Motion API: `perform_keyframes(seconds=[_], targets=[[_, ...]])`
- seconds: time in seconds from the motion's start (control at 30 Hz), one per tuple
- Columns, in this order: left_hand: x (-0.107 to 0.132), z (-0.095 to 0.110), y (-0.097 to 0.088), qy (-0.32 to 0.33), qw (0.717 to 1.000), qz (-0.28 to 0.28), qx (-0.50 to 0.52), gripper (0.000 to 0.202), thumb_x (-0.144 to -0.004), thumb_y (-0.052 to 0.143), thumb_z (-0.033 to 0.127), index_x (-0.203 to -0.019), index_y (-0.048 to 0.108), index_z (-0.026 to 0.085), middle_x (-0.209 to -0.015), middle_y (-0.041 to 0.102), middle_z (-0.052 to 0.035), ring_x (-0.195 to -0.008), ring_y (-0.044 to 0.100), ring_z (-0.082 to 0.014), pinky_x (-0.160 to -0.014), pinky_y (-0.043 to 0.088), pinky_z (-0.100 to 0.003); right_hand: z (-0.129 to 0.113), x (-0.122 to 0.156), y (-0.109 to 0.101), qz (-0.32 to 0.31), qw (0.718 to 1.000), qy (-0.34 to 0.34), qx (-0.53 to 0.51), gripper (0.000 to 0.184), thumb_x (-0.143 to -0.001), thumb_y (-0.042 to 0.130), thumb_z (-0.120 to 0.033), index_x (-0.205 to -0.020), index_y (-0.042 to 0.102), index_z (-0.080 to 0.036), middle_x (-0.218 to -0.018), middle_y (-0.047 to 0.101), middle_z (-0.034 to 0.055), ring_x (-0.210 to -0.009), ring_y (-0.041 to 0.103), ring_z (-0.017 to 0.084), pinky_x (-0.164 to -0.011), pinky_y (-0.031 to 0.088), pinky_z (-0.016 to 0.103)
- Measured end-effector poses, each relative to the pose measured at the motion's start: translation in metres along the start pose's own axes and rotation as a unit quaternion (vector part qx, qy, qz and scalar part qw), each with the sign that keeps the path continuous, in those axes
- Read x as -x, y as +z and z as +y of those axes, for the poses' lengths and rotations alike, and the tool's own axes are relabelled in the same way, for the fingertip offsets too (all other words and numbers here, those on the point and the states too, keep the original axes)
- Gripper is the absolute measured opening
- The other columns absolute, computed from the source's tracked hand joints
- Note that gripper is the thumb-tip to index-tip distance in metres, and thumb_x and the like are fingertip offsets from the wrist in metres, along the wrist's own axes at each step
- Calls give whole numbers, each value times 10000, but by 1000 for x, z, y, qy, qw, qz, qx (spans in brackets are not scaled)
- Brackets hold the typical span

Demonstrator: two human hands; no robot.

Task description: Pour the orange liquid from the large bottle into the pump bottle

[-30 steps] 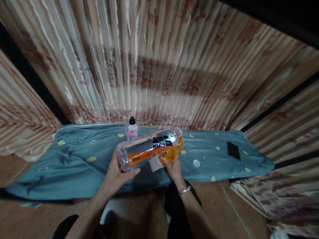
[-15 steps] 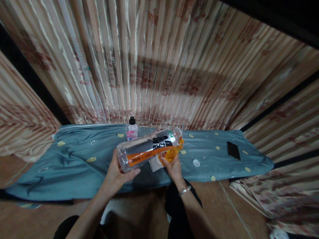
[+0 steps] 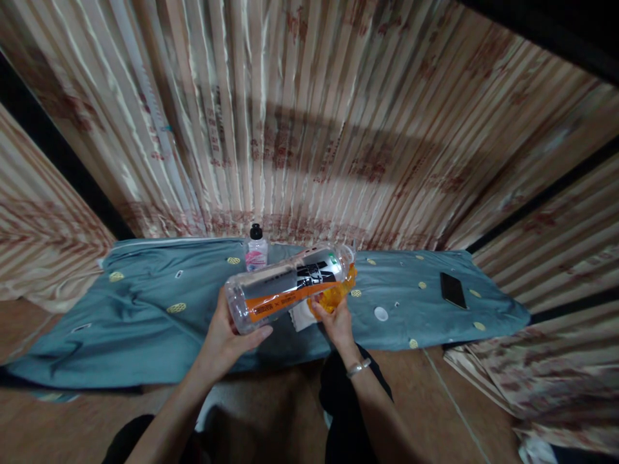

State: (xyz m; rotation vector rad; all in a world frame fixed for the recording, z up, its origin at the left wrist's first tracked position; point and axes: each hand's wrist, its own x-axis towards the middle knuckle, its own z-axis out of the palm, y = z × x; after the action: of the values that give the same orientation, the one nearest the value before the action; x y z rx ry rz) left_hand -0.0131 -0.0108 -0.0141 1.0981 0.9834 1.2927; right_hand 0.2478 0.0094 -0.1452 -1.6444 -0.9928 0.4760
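A large clear plastic bottle (image 3: 285, 287) with a silver, black and orange label lies tilted across the middle, its neck raised at the right. My left hand (image 3: 229, 332) grips its base end, the thumb along the near side. Below the neck, my right hand (image 3: 336, 322) is closed on a crinkled, see-through orange plastic thing (image 3: 333, 296), whose exact kind I cannot make out. The orange thing partly overlaps the bottle's neck end; whether they touch is unclear. A white piece with a jagged edge (image 3: 304, 318) shows beneath, left of my right fingers.
A small bottle with a black cap and pink label (image 3: 256, 250) stands behind the large bottle on a blue-green patterned cloth (image 3: 145, 322). To the right lies a dark, flat, phone-like object (image 3: 453, 290). A striped curtain (image 3: 309, 129) hangs behind, with dark poles at both sides.
The view has shifted very slightly. Both hands keep their hold, and the bottle and the orange thing stay almost in place.
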Motion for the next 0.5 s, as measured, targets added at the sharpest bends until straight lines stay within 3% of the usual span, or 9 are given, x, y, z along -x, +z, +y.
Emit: perform_keyframes(seconds=[0.5], targets=[[-1, 5, 0, -20, 1000, -8, -2, 856, -516, 1076, 264, -1244, 625, 248, -1056, 828, -33, -1133, 835, -350, -907, 737, -384, -1, -1, -1, -2, 998, 32, 49, 757, -700, 850, -618, -1297, 643, -201, -1045, 870, 133, -1031, 851, 380, -862, 677, 444]])
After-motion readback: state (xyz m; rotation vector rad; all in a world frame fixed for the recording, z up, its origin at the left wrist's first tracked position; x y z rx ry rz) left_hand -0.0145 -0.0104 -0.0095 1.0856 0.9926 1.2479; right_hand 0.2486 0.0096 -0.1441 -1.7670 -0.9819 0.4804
